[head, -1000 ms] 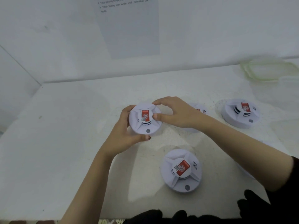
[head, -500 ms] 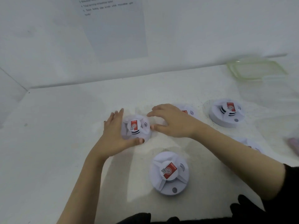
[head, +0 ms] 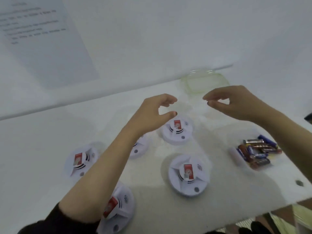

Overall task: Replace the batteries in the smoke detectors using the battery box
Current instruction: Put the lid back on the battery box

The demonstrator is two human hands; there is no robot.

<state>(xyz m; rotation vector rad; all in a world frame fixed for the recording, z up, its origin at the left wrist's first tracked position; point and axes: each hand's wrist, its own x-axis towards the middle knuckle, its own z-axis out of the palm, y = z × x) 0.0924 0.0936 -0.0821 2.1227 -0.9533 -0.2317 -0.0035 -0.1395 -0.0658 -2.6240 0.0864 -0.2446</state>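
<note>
Gripping: nothing; we held our left hand point(head: 157, 112) and right hand point(head: 234, 103) raised above the table point(head: 42, 149), fingers curled and apart, both empty.
Smoke detectors: we saw five white round units face up on the table, each with a red label on its raised centre.
Positions: far detector point(head: 177, 131) lay just below our left hand; near-right detector point(head: 189, 174) sat in front of it; left detector point(head: 81, 160), a partly hidden one point(head: 139, 147) behind our left forearm, and the nearest detector point(head: 118, 208) by our sleeve.
Battery box: clear box point(head: 236, 156) at right, holding loose batteries point(head: 258, 151) in a jumble.
Lid: green-rimmed clear lid point(head: 205, 82) lay at the wall, blurred.
</note>
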